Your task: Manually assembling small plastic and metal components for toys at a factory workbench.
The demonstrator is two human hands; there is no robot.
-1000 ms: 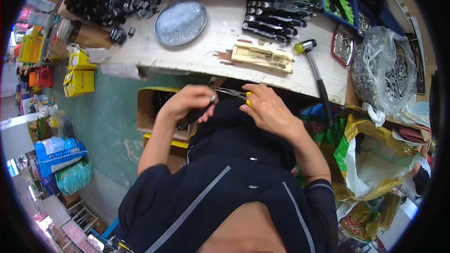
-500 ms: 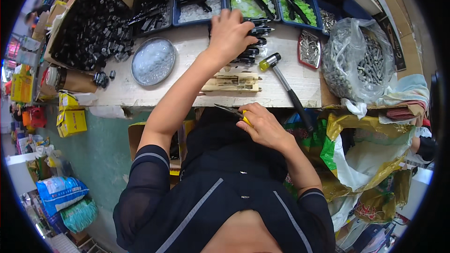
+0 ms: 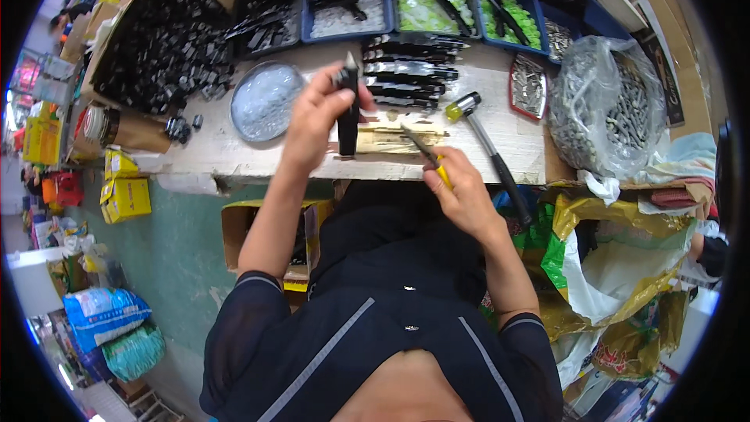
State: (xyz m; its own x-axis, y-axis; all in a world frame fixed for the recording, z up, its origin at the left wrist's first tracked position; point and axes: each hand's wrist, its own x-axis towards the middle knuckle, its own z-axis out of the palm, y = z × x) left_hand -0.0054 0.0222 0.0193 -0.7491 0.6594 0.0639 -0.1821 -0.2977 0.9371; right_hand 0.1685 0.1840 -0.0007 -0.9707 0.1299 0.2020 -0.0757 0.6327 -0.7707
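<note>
My left hand [image 3: 311, 123] grips a long black part [image 3: 349, 126] with a pale pointed tip, held upright just above the bench. My right hand [image 3: 467, 194] is closed on yellow-handled pliers [image 3: 422, 144], whose dark jaws reach over a cream-coloured block fixture [image 3: 391, 139] at the bench's front. Behind the fixture lies a stack of similar black parts [image 3: 406, 70], side by side with their tips to the right. A hammer [image 3: 488, 148] with a yellow-and-black head and black grip rests right of the fixture, its handle past the bench edge.
Blue bins [image 3: 350, 31] of black, white and green pieces line the back. A round dish [image 3: 267, 103] and a heap of black pieces [image 3: 156, 55] are at left. At right are a red tray [image 3: 528, 86] of metal pins and a clear bag [image 3: 598, 105] of metal parts.
My left hand has drawn back from the black parts toward me, now with one long black part in it. My right hand has moved slightly forward and right with the pliers.
</note>
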